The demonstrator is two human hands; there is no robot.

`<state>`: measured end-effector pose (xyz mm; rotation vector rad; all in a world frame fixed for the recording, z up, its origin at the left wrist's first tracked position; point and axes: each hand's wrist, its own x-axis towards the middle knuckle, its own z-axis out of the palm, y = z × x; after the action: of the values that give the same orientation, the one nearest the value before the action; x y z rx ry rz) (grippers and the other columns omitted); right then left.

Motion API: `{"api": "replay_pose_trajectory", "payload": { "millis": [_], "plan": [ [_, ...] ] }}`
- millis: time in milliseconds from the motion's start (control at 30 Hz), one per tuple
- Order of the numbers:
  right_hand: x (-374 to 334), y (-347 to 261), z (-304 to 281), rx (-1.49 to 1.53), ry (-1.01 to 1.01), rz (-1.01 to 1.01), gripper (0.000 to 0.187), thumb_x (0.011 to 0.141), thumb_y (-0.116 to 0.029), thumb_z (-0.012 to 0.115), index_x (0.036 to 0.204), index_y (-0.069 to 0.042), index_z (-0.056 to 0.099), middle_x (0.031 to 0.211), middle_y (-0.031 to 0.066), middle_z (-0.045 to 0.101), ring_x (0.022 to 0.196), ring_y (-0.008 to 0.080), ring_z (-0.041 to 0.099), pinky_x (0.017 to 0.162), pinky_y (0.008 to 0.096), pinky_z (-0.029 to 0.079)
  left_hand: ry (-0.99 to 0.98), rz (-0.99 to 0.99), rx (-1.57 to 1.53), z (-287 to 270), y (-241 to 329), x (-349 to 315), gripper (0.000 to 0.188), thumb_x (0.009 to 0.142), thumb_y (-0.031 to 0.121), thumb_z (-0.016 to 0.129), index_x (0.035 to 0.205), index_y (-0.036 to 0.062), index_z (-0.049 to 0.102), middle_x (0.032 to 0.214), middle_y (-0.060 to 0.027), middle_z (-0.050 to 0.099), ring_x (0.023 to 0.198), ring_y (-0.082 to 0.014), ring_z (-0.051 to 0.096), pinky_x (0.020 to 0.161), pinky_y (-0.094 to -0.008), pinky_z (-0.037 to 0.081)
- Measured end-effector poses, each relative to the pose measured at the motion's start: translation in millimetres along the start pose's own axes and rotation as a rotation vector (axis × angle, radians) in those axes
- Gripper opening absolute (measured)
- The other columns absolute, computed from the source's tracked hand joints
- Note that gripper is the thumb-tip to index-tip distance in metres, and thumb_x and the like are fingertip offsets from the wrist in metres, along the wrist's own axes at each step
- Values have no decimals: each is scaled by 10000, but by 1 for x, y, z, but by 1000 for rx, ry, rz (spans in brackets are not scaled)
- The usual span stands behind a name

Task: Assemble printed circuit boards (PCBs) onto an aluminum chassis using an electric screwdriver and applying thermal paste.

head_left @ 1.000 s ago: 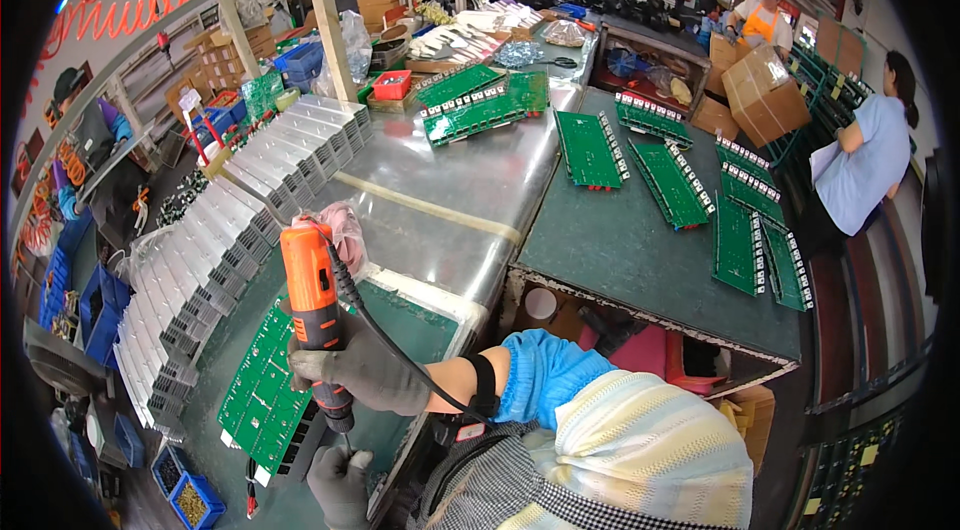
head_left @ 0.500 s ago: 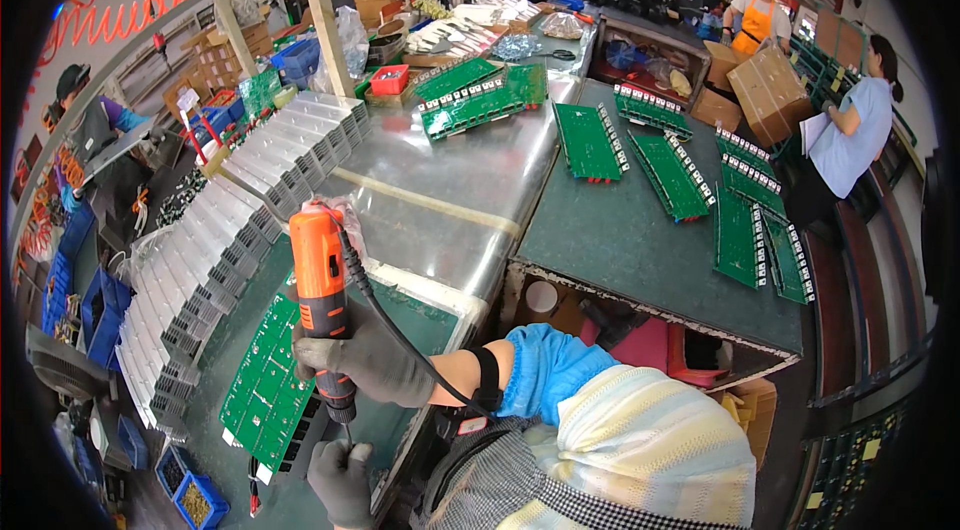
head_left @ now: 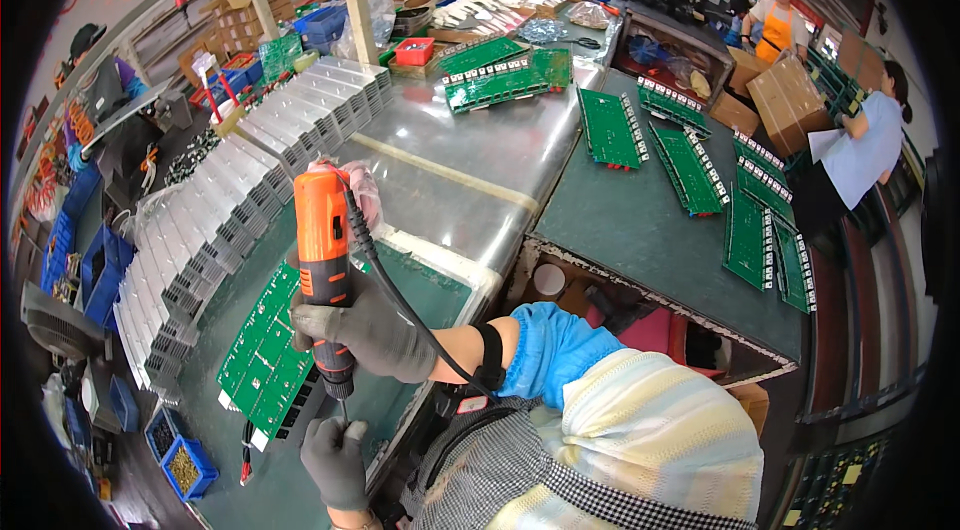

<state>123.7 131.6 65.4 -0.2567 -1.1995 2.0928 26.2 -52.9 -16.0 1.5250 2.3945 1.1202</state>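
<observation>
My gloved right hand (head_left: 375, 328) is wrapped round an orange and black electric screwdriver (head_left: 323, 230), which points down with its cable trailing to my arm. Close below the bit, my gloved left hand (head_left: 336, 460) has its fingers pinched together near the tip. Whatever lies between those fingers is too small to make out. Just left of both hands lies a green circuit board (head_left: 268, 358), with dark parts along its right edge and a short dark cable with a red end at its lower end. The screwdriver partly covers the board's right side.
Silver metal housings (head_left: 215, 230) stand in a long row on the left. Small blue bins (head_left: 188, 468) of tiny parts sit at lower left. More circuit boards (head_left: 612, 128) lie on the right-hand bench (head_left: 640, 230). Other people work in the background; one stands beside a cardboard box (head_left: 785, 100).
The view has shifted slightly, so the background sits a little differently. My left hand is slightly higher in the picture, still beneath the bit; my right hand keeps its hold on the screwdriver.
</observation>
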Motion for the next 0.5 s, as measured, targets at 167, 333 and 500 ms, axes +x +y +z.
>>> {"api": "replay_pose_trajectory", "payload": {
  "millis": [167, 333, 500],
  "plan": [
    [-1, 1, 12, 12, -7, -8, 651, 803, -158, 685, 1339, -15, 344, 881, 34, 575, 733, 149, 612, 688, 311, 505, 22, -27, 19, -7, 2, -2, 229, 686, 151, 766, 752, 4, 604, 713, -141, 546, 643, -329, 542, 590, -383, 438],
    [2, 15, 18, -88, 3, -50, 238, 808, -234, 664, 895, -31, 577, 735, 55, 606, 629, 126, 568, 584, 286, 475, 73, -41, -20, -8, -10, -5, 200, 747, 213, 734, 872, 68, 677, 765, -130, 581, 718, -335, 580, 619, -401, 459],
    [6, 26, 36, -3, -62, -113, 518, 857, -174, 607, 1278, -13, 352, 813, 77, 586, 681, 169, 603, 683, 347, 537, 127, -89, -4, -13, -17, -19, 234, 719, 244, 766, 797, 51, 658, 711, -107, 554, 629, -293, 565, 569, -385, 443]
  ]
}}
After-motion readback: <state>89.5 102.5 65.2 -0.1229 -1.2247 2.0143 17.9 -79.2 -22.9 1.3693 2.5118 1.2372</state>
